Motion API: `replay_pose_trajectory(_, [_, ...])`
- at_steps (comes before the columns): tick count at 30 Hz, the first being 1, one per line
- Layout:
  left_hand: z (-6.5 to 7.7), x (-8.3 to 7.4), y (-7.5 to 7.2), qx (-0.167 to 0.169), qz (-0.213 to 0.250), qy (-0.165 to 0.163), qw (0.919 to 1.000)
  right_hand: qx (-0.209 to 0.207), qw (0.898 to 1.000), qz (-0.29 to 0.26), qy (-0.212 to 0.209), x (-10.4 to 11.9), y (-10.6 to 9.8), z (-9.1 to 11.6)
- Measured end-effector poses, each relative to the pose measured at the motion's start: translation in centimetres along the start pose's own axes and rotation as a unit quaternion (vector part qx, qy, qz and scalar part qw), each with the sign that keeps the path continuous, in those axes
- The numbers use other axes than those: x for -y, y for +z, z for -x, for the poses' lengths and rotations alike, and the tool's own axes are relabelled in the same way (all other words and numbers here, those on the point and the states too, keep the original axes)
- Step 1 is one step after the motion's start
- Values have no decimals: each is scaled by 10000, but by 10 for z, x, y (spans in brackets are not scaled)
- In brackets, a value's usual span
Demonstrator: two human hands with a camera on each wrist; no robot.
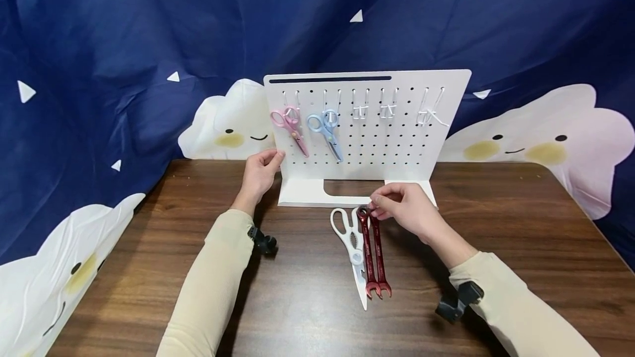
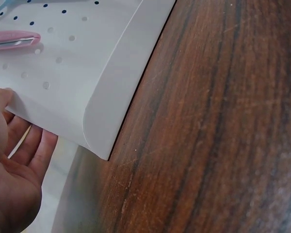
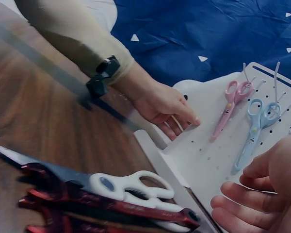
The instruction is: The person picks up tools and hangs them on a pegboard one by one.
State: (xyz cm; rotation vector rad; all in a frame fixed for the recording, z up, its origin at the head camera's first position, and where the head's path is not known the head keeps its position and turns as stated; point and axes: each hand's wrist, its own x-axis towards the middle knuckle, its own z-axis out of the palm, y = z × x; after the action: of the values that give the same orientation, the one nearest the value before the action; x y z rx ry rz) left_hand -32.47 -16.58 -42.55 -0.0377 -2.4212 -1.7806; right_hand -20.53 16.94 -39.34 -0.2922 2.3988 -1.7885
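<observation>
My left hand [image 1: 260, 172] grips the left edge of a white pegboard stand [image 1: 377, 150], thumb on the front face and the other fingers behind it. Over the stand's front base edge, my right hand [image 1: 404, 208] has loosely bent fingers. Its fingertips are right by the ring ends of red combination wrenches [image 1: 368, 252]; nothing shows between thumb and fingers in the right wrist view. White-handled kitchen scissors [image 1: 356, 258] lie beside the wrenches, tip toward me. Pink scissors [image 1: 292, 131] and light blue scissors [image 1: 327, 131] hang on the board's left hooks.
Three more hooks along the board, such as the middle hook [image 1: 360, 112], carry nothing. The brown wooden table [image 1: 208, 191] extends to both sides of the stand. A dark blue cloth [image 1: 149, 26] with cloud faces hangs behind and at the sides.
</observation>
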Motion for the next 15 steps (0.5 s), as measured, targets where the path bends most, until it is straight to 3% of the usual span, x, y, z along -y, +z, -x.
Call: replay_pose_trajectory(15, [0,-2,2,-23,16,60,10000,244,9987,-124,422,-21,-2,34])
